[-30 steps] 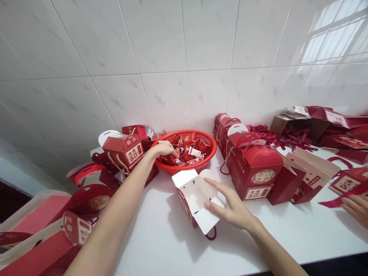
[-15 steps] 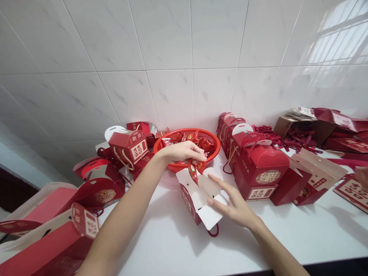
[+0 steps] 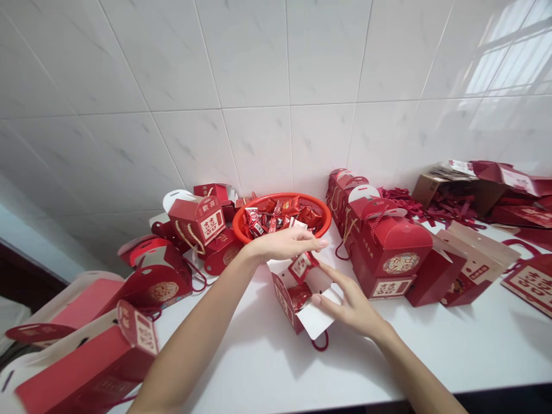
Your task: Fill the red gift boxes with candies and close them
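Note:
A red-and-white gift box (image 3: 282,293) stands with its top flaps spread and its white inner sides showing. Over its mouth my left hand (image 3: 288,242) hovers palm down, fingers stretched out. Just beneath those fingers is a red wrapped candy (image 3: 302,265), tilted above the opening; whether it still touches the hand is hidden. Another red wrapped piece (image 3: 301,296) lies inside the box. My right hand (image 3: 351,302) rests at the box's right side, thumb on the front white flap and forefinger spread along the far side.
Behind the box sits a red plastic basket (image 3: 326,221) of wrapped candies. Closed red gift boxes (image 3: 383,241) line the right, beside upright paper bags (image 3: 470,261) and shredded red paper (image 3: 399,201). More boxes (image 3: 194,221) crowd the left. A tiled wall (image 3: 259,144) rises behind.
My left hand has shifted slightly right and its fingers have straightened. The candies that hung from it are lower, with one now inside the box. My right hand stays nearly still.

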{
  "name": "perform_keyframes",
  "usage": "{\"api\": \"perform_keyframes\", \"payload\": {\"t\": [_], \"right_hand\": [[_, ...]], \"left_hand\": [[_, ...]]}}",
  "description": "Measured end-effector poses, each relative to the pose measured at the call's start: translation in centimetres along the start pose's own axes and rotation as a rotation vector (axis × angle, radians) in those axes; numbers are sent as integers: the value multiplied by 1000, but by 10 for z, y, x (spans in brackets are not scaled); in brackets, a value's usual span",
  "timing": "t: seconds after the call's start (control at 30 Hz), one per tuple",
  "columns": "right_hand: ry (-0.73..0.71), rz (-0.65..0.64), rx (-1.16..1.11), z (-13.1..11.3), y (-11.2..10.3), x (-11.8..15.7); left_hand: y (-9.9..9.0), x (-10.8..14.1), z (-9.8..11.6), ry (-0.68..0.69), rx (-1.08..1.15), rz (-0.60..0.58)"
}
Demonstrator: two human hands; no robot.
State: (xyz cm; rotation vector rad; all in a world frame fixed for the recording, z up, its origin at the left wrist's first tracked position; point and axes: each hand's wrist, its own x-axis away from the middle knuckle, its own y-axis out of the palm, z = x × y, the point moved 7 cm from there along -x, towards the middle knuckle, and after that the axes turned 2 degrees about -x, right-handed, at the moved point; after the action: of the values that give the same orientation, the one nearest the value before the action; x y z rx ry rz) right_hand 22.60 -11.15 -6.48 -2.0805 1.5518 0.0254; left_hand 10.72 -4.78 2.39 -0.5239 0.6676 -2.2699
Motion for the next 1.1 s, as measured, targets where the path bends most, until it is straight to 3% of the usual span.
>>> {"api": "perform_keyframes", "payload": {"t": [0.13,0.37,0.5,0.6,0.83,1.1], "right_hand": [[31,3,-16,2,1,1],[-49,1,-33,-7,-13,4],[-73,-56,-45,-9,-19,6],[-18,1,-29,-4,-22,4],[-1,137,13,3,-12,-1],[-102,215,69,-4,-6,3]], "left_hand": [[-3,10,-2,8,-17,52],[-24,49,-26,-25,-42,444],[-17,75,-49,-124,1,612],[-7,90,-58,-142,120,719],[21,102,-71,-18,446,710],[43,108,-70,204,480,807]]}}
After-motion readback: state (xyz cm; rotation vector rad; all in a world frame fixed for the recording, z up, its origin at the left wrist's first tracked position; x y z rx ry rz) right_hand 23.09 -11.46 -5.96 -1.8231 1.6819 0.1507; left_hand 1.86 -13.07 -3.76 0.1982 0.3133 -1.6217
